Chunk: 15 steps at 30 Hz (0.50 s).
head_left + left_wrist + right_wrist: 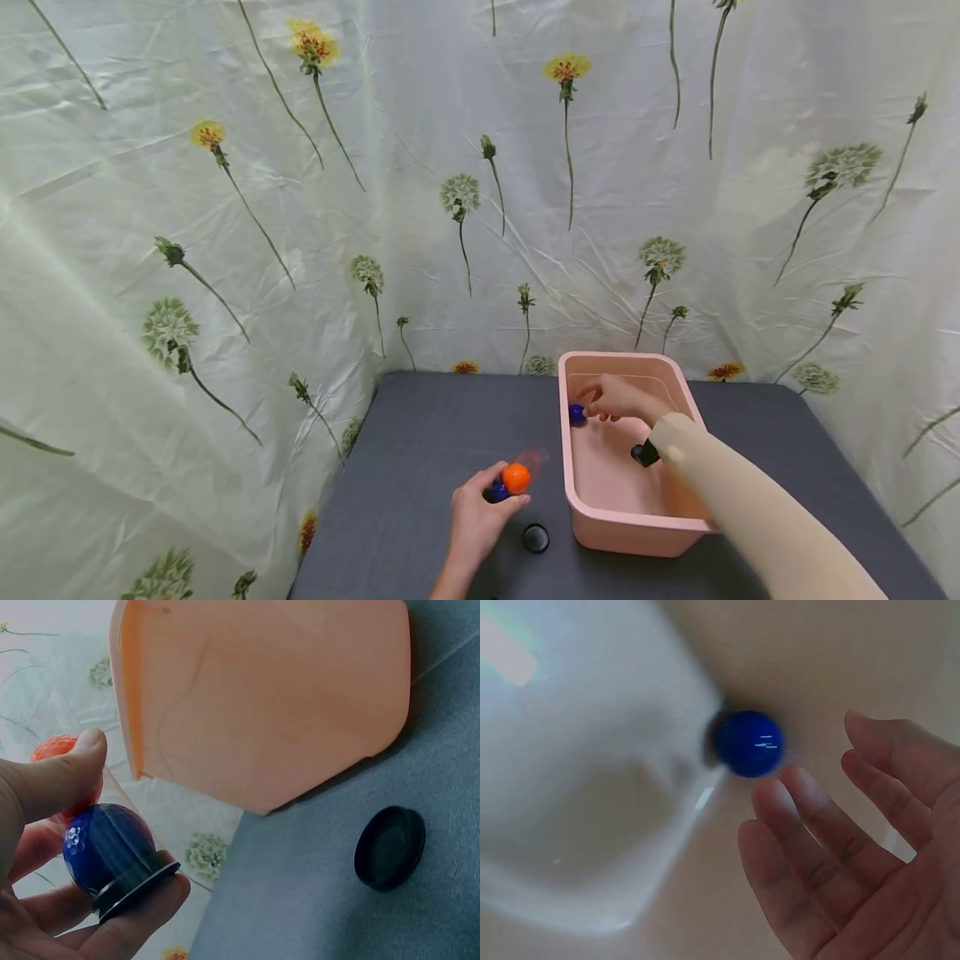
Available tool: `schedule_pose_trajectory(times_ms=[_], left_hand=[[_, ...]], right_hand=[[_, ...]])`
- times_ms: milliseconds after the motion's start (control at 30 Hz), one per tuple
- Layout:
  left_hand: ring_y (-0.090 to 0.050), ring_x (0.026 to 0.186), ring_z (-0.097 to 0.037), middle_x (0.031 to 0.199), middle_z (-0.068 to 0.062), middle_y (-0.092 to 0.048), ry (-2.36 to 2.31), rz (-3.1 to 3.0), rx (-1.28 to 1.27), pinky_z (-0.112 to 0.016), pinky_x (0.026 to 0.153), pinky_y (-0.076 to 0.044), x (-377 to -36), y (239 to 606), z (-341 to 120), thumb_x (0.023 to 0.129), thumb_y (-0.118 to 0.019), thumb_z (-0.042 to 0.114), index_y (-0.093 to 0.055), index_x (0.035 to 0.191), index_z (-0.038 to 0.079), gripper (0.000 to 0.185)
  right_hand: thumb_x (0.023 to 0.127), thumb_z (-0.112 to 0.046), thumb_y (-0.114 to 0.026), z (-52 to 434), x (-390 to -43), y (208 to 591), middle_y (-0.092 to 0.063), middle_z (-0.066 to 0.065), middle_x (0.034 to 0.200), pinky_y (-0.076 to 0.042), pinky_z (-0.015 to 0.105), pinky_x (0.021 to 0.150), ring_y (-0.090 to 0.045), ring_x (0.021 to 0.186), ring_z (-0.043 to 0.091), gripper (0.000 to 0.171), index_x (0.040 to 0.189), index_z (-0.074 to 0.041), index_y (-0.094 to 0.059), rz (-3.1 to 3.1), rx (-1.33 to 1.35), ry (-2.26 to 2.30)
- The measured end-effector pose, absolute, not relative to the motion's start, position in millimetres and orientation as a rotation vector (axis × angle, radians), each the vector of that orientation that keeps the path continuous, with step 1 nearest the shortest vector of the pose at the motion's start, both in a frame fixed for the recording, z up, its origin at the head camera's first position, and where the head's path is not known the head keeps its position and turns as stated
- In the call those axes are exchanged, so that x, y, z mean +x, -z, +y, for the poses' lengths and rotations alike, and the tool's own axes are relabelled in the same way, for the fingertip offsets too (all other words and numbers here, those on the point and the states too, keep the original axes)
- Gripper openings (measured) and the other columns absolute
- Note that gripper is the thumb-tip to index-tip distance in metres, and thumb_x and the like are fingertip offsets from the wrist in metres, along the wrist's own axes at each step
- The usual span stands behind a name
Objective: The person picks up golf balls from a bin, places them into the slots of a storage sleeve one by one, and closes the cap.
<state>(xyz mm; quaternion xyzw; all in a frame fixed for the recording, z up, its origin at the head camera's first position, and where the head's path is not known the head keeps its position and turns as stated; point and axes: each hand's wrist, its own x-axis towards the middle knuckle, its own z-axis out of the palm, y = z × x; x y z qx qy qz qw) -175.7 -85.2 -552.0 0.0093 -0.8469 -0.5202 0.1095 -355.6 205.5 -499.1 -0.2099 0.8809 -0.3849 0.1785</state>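
My left hand [480,508] grips a clear tube [124,787] with a dark base, thumb on one side and fingers round the other. Inside it are a dimpled orange ball [516,478] and a dimpled blue ball [109,847], the blue one at the base. My right hand [618,398] is down inside the pink bin [633,522]. Its fingers are parted and slightly bent, with fingertips [769,796] right at a shiny blue ball [748,744] that lies by the bin's wall. Nothing is in that palm.
A round black cap [536,538] lies on the dark grey tabletop [442,433], between my left hand and the bin. A flowered white curtain [420,208] hangs behind the table and along its left side. The bin's raised walls surround my right hand.
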Motion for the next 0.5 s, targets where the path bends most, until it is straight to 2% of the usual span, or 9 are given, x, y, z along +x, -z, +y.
schedule_pose_trajectory(times_ms=[133,233,400,500], left_hand=[[-0.068,0.104,-0.028,0.112,-0.004,-0.073,1.578,-2.449,0.041,-0.051,0.092,-0.052,-176.4,551.8,-88.0,0.067,-0.095,0.028,-0.075,0.118,0.014,0.056],[-0.068,0.104,-0.027,0.111,-0.003,-0.073,1.593,-2.446,0.041,-0.05,0.091,-0.053,-177.2,552.0,-90.0,0.067,-0.095,0.031,-0.076,0.117,0.015,0.055],[-0.069,0.099,-0.023,0.109,-0.002,-0.073,1.604,-2.469,0.027,-0.046,0.087,-0.055,-177.6,554.4,-94.2,0.067,-0.095,0.036,-0.076,0.116,0.017,0.056],[-0.069,0.096,-0.02,0.107,0.0,-0.073,1.609,-2.473,0.017,-0.043,0.083,-0.056,-177.7,556.1,-96.5,0.067,-0.094,0.037,-0.076,0.115,0.018,0.055]], right_hand=[[0.088,0.002,-0.07,202.5,-360.9,512.0,-0.068,0.023,0.087,-0.048,0.036,0.049,-0.057,0.056,0.03,0.044,0.131,0.0,-0.063,2.472,-0.523,1.026],[0.087,0.001,-0.071,202.7,-361.8,518.9,-0.066,0.021,0.082,-0.046,0.036,0.049,-0.053,0.055,0.031,0.049,0.135,0.0,-0.06,2.462,-0.468,0.984],[0.085,0.001,-0.073,202.7,-362.9,526.9,-0.067,0.013,0.088,-0.055,0.046,0.057,-0.062,0.062,0.034,0.042,0.126,0.001,-0.063,2.524,-0.438,0.97],[0.085,-0.001,-0.075,200.8,-362.0,531.2,-0.066,0.011,0.089,-0.056,0.049,0.059,-0.064,0.065,0.035,0.039,0.123,-0.001,-0.065,2.545,-0.436,0.911]])
